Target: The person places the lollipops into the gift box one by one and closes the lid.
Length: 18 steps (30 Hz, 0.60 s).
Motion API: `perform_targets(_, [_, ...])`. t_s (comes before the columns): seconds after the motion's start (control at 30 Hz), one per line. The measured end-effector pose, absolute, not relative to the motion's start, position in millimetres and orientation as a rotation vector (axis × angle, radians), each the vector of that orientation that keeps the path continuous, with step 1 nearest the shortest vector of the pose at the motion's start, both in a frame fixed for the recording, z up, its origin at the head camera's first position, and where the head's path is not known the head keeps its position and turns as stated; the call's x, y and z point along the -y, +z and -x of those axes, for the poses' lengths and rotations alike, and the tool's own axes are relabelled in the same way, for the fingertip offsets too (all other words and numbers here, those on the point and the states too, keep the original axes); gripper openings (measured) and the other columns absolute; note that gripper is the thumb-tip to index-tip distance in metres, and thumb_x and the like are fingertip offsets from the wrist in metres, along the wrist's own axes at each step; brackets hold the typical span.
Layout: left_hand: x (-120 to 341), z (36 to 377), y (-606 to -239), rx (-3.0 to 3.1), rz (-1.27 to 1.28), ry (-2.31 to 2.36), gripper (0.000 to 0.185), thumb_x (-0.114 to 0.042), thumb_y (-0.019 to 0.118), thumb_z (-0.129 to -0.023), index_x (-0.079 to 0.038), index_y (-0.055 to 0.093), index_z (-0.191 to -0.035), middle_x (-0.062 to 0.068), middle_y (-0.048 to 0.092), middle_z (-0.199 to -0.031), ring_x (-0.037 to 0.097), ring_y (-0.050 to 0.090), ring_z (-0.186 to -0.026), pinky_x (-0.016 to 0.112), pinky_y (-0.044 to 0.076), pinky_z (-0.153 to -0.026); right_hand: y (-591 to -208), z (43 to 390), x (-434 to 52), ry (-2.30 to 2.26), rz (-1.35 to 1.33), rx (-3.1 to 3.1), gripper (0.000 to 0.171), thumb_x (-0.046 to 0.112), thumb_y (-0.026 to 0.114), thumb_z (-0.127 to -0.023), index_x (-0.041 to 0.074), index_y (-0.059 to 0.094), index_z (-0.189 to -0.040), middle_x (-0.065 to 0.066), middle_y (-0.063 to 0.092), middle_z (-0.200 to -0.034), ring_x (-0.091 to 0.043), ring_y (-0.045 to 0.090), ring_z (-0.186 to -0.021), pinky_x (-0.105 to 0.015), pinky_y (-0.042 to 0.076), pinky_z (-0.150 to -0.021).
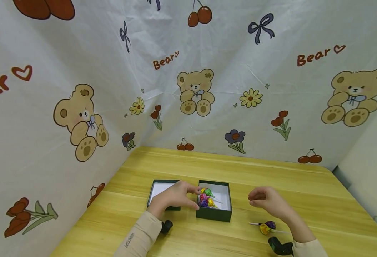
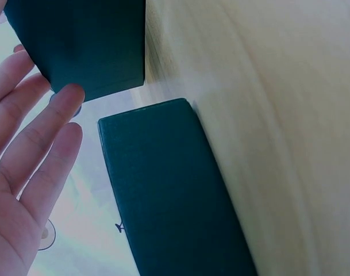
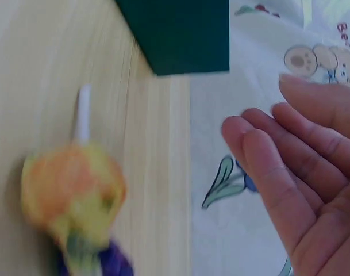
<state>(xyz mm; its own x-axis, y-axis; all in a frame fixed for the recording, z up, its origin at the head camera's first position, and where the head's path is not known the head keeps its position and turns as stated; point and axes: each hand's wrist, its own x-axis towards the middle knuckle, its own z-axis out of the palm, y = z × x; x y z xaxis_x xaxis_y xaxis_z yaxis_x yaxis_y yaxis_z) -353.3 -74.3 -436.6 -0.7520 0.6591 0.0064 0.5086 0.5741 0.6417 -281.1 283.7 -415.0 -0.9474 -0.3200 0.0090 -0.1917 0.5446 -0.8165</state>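
A dark green box [image 1: 213, 214] with a white inside holds several wrapped lollipops [image 1: 207, 198] in red, yellow, green and purple. My left hand [image 1: 177, 194] is at the box's left side, its thumb and fingers spread and nothing gripped; whether the fingertips touch the rim I cannot tell. In the left wrist view those fingers [image 2: 34, 135] look extended. My right hand [image 1: 269, 201], fingers slightly bent and holding nothing, hovers right of the box. Below it on the table lie a yellow lollipop [image 1: 264, 228] and a purple lollipop [image 1: 271, 224], large and blurred in the right wrist view.
A shallow green tray or lid [image 1: 157, 187] with a white inside lies left of the box, partly behind my left hand. The wooden table [image 1: 240, 171] ends against a bear-print cloth [image 1: 207, 125] at the back and left. Black devices [image 1: 280, 247] sit at both wrists.
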Motion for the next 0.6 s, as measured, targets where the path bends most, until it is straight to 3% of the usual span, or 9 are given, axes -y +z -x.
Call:
perform_targets(0.17, [73.7, 353.7, -437.0, -2.566, -0.983, 0.95, 0.047, -0.038, 0.085, -0.08, -0.016, 0.073, -0.119, -0.004, 0.057, -0.146, 0.022, 0.059, -0.129, 0.039, 0.051, -0.104, -423.5, 276.5, -308.0, -1.375, 0.417, -2.576, 0.029, 0.008, 0.066, -0.096, -0.014, 0.061, -0.114, -0.024, 0.068, -0.108, -0.018, 0.069, -0.093, -0.032, 0.06, -0.079])
perform_targets(0.4, [73.3, 352.5, -434.2, -2.565, -0.958, 0.954, 0.046, -0.037, 0.086, -0.079, -0.015, 0.073, -0.117, -0.004, 0.057, -0.146, 0.021, 0.058, -0.129, 0.04, 0.051, -0.105, -438.0, 274.4, -337.8, -1.396, 0.437, -2.42, 0.026, -0.004, 0.064, -0.092, -0.02, 0.059, -0.112, -0.024, 0.069, -0.104, -0.015, 0.069, -0.09, -0.029, 0.06, -0.076])
perform_targets(0.6, [73.8, 352.8, -435.1, -2.568, -0.96, 0.965, 0.045, -0.037, 0.086, -0.078, -0.015, 0.074, -0.116, -0.003, 0.057, -0.146, 0.021, 0.059, -0.129, 0.04, 0.051, -0.105, -451.1, 275.6, -348.5, -1.38, 0.475, -2.279, 0.029, -0.001, 0.063, -0.094, -0.02, 0.058, -0.115, -0.02, 0.069, -0.107, -0.01, 0.067, -0.091, -0.025, 0.058, -0.076])
